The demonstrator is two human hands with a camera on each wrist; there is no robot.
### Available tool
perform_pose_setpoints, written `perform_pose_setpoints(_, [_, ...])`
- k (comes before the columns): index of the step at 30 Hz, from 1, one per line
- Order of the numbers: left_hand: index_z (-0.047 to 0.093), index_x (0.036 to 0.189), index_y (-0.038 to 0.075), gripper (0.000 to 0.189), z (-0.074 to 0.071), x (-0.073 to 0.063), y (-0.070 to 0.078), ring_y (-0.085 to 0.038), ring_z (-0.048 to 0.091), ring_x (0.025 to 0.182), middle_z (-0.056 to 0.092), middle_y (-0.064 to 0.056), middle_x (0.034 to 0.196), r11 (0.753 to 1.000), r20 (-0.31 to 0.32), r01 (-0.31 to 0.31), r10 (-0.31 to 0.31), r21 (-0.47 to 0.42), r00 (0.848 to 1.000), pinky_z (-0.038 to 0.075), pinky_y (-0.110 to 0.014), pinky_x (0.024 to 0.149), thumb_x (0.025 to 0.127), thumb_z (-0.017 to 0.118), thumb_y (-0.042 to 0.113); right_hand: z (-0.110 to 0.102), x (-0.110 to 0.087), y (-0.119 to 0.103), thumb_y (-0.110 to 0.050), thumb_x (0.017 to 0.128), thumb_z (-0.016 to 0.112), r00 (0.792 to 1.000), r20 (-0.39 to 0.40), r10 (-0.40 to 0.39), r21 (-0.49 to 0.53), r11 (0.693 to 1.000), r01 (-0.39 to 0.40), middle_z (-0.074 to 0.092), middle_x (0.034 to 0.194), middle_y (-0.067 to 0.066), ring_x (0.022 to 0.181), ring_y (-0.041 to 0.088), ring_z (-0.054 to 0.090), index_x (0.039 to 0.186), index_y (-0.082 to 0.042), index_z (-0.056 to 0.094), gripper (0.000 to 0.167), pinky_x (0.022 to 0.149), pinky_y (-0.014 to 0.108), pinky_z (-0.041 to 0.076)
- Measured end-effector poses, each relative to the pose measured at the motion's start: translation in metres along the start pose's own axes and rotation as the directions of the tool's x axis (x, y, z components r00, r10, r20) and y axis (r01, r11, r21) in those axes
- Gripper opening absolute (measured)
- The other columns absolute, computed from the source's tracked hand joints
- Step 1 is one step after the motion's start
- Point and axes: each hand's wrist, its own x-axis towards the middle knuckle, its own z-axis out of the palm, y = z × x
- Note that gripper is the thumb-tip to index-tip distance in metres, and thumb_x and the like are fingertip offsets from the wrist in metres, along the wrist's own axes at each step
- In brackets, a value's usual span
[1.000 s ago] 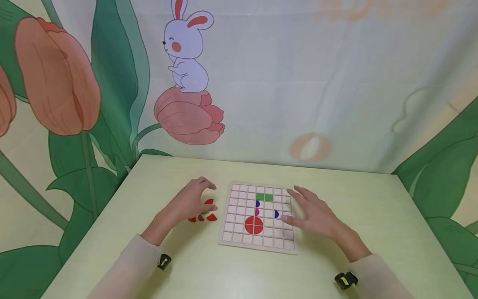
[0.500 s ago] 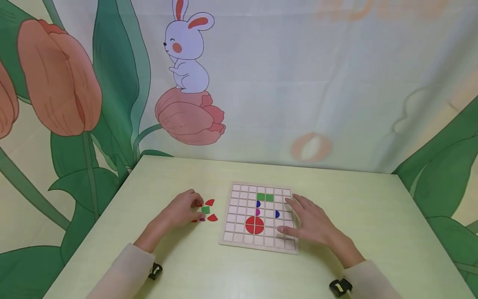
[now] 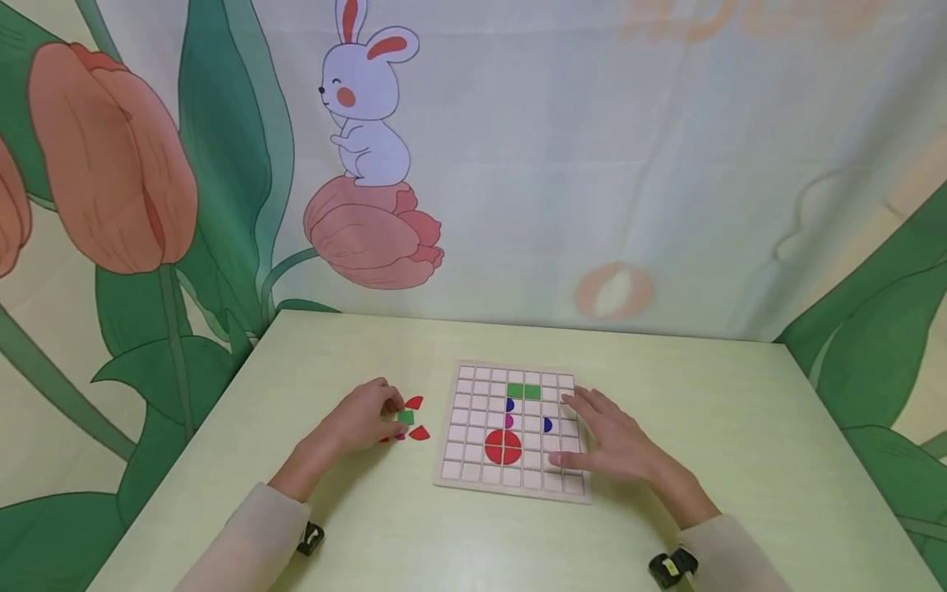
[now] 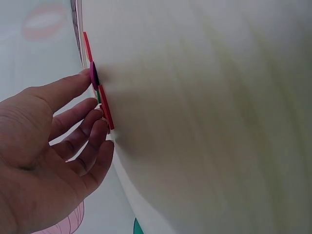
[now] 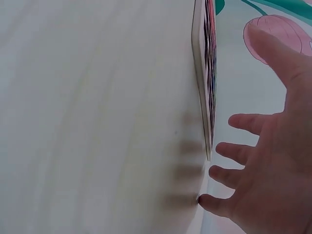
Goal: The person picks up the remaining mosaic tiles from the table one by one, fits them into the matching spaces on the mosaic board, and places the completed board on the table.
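Note:
My left hand (image 3: 362,413) is low over a small group of loose flat pieces left of the grid board. In the left wrist view its thumb tip is right at a magenta half-round piece (image 4: 94,76), and the other fingers curl behind the row. A green square (image 3: 406,418) and red quarter-round pieces (image 3: 419,432) lie around the fingertips; part of the group is hidden under the hand. My right hand (image 3: 617,436) spreads its fingers over the right edge of the white grid board (image 3: 462,471), holding nothing.
On the board are two green squares (image 3: 524,391), two blue half-rounds (image 3: 547,425), a magenta half-round (image 3: 509,421) and a red circle (image 3: 503,447) of quarter pieces. Behind the pale table (image 3: 355,526) hangs a printed curtain (image 3: 503,164) with a rabbit and tulips.
My left hand has drawn back to the left and come down at the loose pieces, uncovering the green square. The right hand has shifted slightly nearer along the board's edge.

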Motion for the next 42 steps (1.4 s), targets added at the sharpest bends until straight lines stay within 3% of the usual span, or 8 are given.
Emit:
perform_pose_setpoints(10, [0.073,0.103,0.007,0.024,0.0,0.001,-0.001,-0.02,0.057,0.09,0.06,-0.002,0.095,1.0,0.004,-0.006,0.006,-0.003,1.0,0.053,-0.034,0.084,0.089,0.088,0.018,0.001,0.001,0.007,-0.062,0.079,0.086,0.996,0.061,-0.064,-0.05,0.996,0.067,0.027,0.171,0.023,0.156,0.052,0.022,0.162,-0.001,0.037,0.114,0.12,0.069,0.026])
perform_pose_setpoints(18, [0.074,0.106,0.006,0.025,0.0,0.005,0.001,-0.017,0.057,0.089,0.06,-0.001,0.096,0.999,-0.001,-0.027,0.027,0.027,1.0,0.054,-0.033,0.085,0.089,0.088,0.019,-0.004,-0.002,0.009,-0.059,0.081,0.085,0.994,0.084,-0.072,-0.045,0.996,0.076,0.023,0.172,0.023,0.156,0.052,0.019,0.16,0.001,0.039,0.11,0.121,0.069,0.024])
perform_pose_setpoints(35, [0.073,0.104,0.006,0.02,-0.001,0.003,0.001,-0.017,0.058,0.088,0.062,-0.001,0.095,1.0,0.006,-0.004,0.004,-0.017,1.0,0.055,-0.032,0.083,0.091,0.086,0.013,0.001,0.001,0.015,-0.06,0.081,0.085,0.992,0.091,-0.088,-0.011,0.996,0.089,0.021,0.173,0.022,0.157,0.052,0.016,0.161,-0.002,0.04,0.109,0.12,0.072,0.021])
perform_pose_setpoints(42, [0.072,0.106,0.008,0.023,-0.002,0.004,0.004,-0.018,0.059,0.087,0.065,0.0,0.094,0.998,0.022,0.038,-0.037,-0.057,0.999,0.057,-0.03,0.079,0.09,0.087,0.014,0.002,0.0,0.017,-0.062,0.082,0.084,0.991,0.088,-0.097,-0.022,0.995,0.099,0.021,0.173,0.021,0.157,0.052,0.015,0.162,-0.003,0.039,0.109,0.121,0.071,0.021])
